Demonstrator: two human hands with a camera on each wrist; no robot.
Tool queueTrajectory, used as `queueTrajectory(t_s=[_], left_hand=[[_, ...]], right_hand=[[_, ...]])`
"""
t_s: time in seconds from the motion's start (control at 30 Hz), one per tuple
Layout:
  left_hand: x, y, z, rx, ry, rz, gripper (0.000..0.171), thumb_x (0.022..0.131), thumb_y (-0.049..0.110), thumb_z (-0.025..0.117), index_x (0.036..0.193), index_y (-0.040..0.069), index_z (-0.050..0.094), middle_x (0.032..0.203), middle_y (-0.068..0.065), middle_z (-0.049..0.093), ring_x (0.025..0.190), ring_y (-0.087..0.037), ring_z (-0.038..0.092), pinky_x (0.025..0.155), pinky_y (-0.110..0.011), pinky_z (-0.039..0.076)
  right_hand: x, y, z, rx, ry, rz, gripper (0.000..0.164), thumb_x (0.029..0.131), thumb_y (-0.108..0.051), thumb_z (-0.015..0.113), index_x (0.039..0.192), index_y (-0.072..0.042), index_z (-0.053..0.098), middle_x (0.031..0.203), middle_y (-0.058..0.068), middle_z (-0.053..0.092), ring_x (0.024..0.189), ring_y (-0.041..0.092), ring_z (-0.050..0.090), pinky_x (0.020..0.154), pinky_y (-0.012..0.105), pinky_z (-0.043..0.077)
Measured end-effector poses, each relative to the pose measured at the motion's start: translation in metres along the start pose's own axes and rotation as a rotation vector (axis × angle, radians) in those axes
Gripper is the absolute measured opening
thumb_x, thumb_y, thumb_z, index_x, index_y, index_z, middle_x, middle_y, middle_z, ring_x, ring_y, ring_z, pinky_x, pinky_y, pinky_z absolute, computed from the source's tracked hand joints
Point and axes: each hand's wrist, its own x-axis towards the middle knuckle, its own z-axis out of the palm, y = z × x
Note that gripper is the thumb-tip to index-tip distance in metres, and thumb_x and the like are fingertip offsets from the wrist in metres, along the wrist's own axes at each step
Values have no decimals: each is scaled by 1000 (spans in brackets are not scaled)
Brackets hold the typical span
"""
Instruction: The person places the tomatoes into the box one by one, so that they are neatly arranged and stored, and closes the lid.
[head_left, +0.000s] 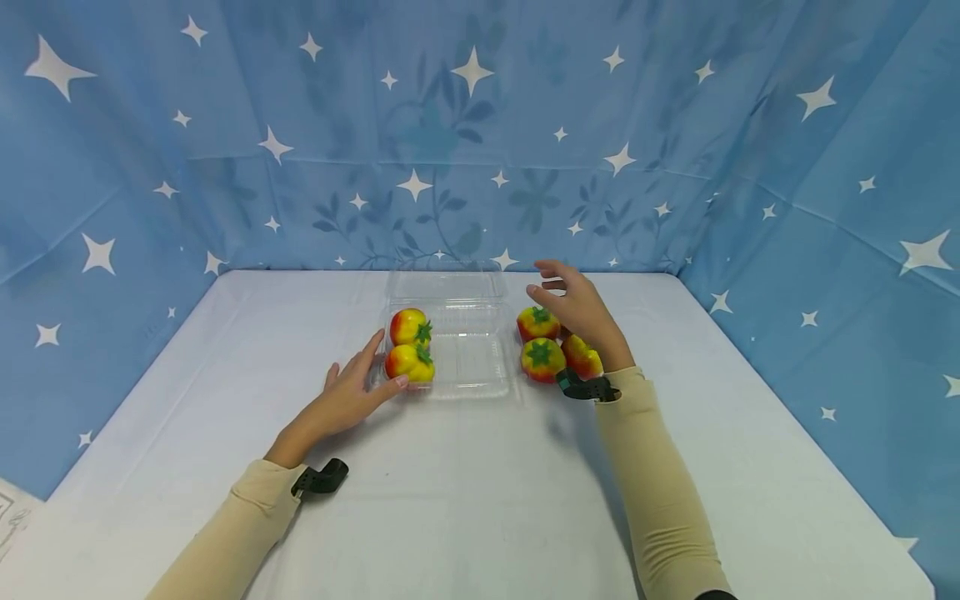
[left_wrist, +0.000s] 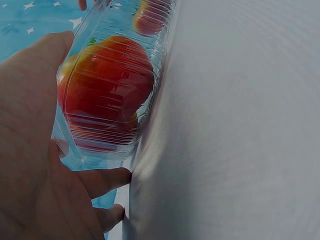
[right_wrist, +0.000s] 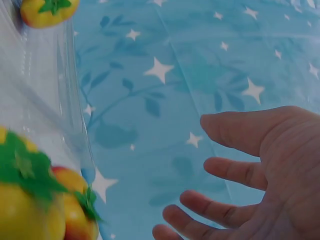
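A clear plastic clamshell box (head_left: 470, 354) sits with its lid (head_left: 448, 285) folded back behind it. Two red-and-yellow fruits with green leafy caps, one behind the other, fill its left side; the front fruit (head_left: 409, 364) shows through the ribbed wall in the left wrist view. My left hand (head_left: 345, 400) spreads its fingers along the box's left side, thumb near the front corner. Holding nothing, my right hand (head_left: 581, 308) hovers with parted fingers over more such fruits right of the box. Of these, one fruit (head_left: 543, 359) lies in front and another (head_left: 582, 357) is partly hidden by my wrist.
A white cloth (head_left: 465, 500) covers the table. Blue star-patterned curtains (head_left: 450, 125) hang behind it and along both sides. The raised box lid stands near the table's back edge.
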Motion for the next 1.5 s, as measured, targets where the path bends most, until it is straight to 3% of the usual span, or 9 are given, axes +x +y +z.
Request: queueTrajectory(t_s=[0.17, 0.63, 0.93, 1.13, 1.5], left_hand=[[0, -1, 1, -1, 1, 2, 97, 106, 57, 59, 173, 11, 7, 169, -26, 34, 158, -44, 24, 120, -77, -6], [0, -1, 1, 9, 6, 1, 96, 106, 58, 58, 174, 13, 6, 169, -27, 34, 159, -45, 23, 119, -77, -6], [0, -1, 1, 8, 5, -4, 97, 106, 58, 58, 174, 13, 7, 168, -26, 34, 159, -45, 23, 120, -76, -6], [-1, 0, 0, 3, 4, -2, 97, 106, 57, 59, 174, 13, 7, 169, -27, 34, 159, -45, 22, 120, -76, -7], [-1, -1, 1, -5, 1, -5, 96, 105, 58, 58, 174, 14, 7, 168, -27, 35, 159, -45, 21, 120, -76, -8]], right_hand=[[-1, 19, -12, -17, 32, 60, 62, 108, -34, 65, 160, -6, 47, 159, 26, 47, 148, 46, 43, 118, 63, 38], [1, 71, -22, 92, -23, 247, 71, 108, -30, 64, 168, -7, 32, 171, 29, 24, 157, 51, 21, 123, 66, 27], [-3, 91, -26, 252, -101, 263, 73, 107, -28, 67, 169, -12, 33, 174, 25, 19, 149, 47, 34, 121, 63, 31], [3, 96, -17, 177, -136, 302, 70, 106, -30, 67, 167, -12, 38, 172, 21, 29, 152, 45, 30, 124, 64, 26], [3, 92, -10, 81, -86, 338, 64, 106, -25, 65, 162, -6, 40, 165, 26, 37, 145, 46, 37, 124, 62, 28]])
